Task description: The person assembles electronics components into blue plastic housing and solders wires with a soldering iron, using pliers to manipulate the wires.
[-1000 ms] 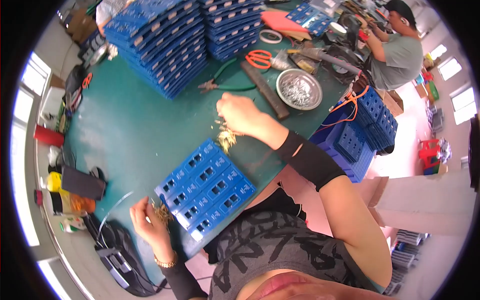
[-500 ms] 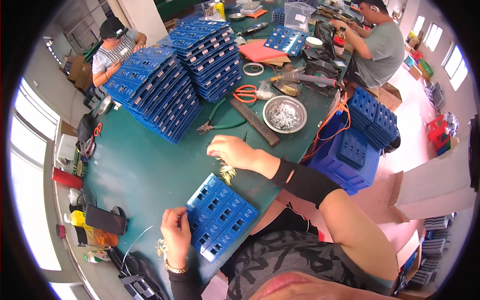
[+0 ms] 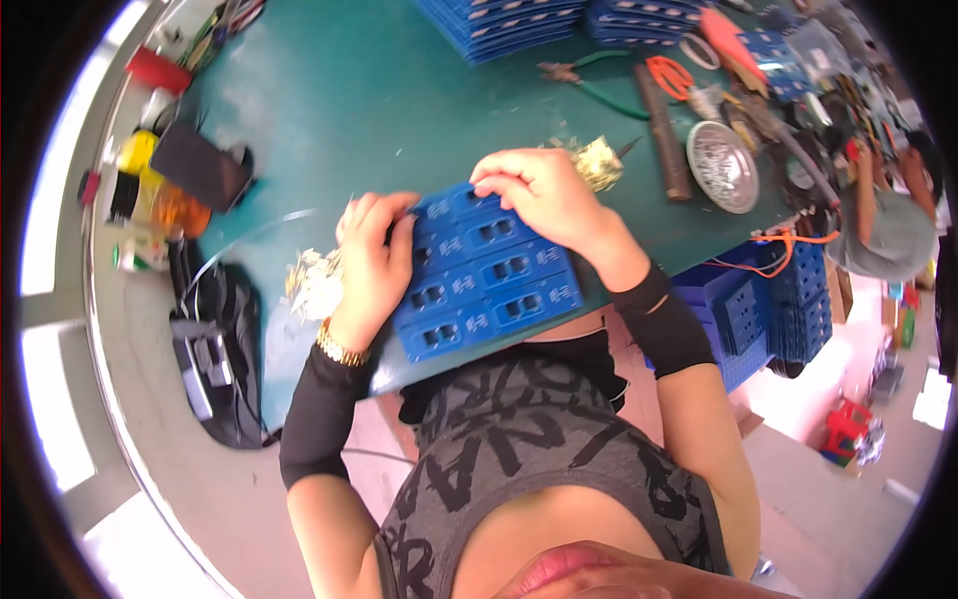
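Note:
A blue panel point(image 3: 449, 265) with rows of square cut-outs, like a circuit board panel, lies at the table's near edge. My left hand point(image 3: 374, 265) rests over its left side, thumb and fingers bent together at the upper left corner. At the far edge, my right hand point(image 3: 549, 195) bends over the panel with thumb and index finger pinched. Anything between the fingertips of either hand is too small to make out. Small pale gold pieces lie in a pile point(image 3: 317, 285) beside my left hand and in another pile point(image 3: 599, 163) beyond my right.
Stacked blue panels point(image 3: 499, 25) stand at the far side. Green-handled pliers point(image 3: 599, 85), a dark bar point(image 3: 663, 130), orange scissors point(image 3: 671, 78) and a metal bowl point(image 3: 722, 167) lie right. A phone point(image 3: 200, 165) stands left. A blue crate point(image 3: 733, 299) sits beside the table.
My view has tilted down and turned. The right hand has come from the gold pile to the panel's far edge; my left hand has moved farther up the panel's left side.

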Motion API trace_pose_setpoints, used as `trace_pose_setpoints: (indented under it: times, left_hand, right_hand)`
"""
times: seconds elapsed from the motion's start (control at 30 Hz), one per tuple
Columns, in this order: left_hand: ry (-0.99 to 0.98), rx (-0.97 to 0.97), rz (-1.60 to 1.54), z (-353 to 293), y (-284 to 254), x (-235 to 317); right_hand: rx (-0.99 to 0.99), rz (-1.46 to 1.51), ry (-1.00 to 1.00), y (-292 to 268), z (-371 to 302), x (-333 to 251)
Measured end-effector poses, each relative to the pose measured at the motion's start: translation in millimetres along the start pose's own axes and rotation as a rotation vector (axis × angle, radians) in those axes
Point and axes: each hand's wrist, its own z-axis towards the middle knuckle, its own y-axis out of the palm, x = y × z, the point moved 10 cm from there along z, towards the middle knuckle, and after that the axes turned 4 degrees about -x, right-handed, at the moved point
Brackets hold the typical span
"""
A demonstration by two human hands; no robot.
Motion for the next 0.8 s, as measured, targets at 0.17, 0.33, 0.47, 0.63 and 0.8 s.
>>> trace_pose_setpoints:
  times: [0.17, 0.33, 0.47, 0.63, 0.8]
  left_hand:
    - [-0.133, 0.011, -0.131, -4.6, 2.3, -19.7]
    - [-0.184, -0.039, -0.187, -3.4, 8.6, -25.5]
    - [-0.169, -0.065, -0.155, -2.8, 6.4, -22.9]
    - [-0.264, 0.006, -0.271, -3.1, 3.5, -32.9]
    - [-0.266, 0.025, -0.272, -5.0, 5.3, -38.5]
  right_hand:
    - [-0.151, -0.016, 0.139, 34.9, 7.1, -0.8]
    - [-0.103, -0.095, -0.054, 45.3, 12.2, -7.9]
    - [-0.065, -0.13, -0.112, 43.8, 10.5, -10.9]
    - [-0.028, -0.19, -0.139, 36.3, 6.0, -13.2]
    - [0.109, -0.14, -0.186, 9.2, -1.3, -10.8]
